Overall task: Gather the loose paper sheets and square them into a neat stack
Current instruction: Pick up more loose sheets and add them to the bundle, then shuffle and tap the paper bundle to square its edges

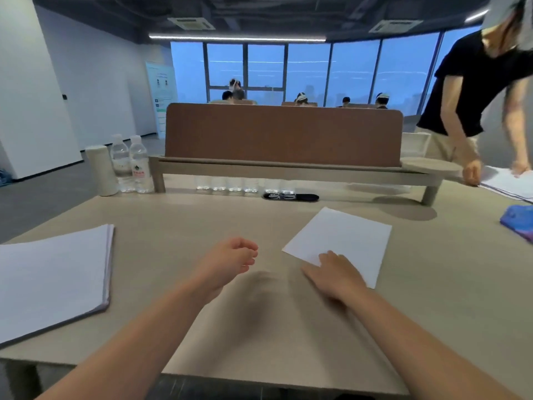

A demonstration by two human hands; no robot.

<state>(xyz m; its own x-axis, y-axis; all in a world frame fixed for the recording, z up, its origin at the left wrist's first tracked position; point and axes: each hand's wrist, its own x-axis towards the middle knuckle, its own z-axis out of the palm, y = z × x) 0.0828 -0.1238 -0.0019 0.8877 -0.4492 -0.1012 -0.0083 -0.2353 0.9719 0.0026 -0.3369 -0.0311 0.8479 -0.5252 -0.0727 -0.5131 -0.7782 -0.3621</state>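
A single loose white sheet lies at an angle on the beige desk, right of centre. My right hand rests flat on its near corner, fingers straight. My left hand hovers above the desk at the middle, fingers loosely curled, holding nothing. A thick stack of white sheets lies at the desk's left edge, well apart from both hands.
A brown divider on a raised shelf crosses the back. Water bottles and a white cylinder stand back left. A black case lies under the shelf. A person leans over papers at the right, near a blue object.
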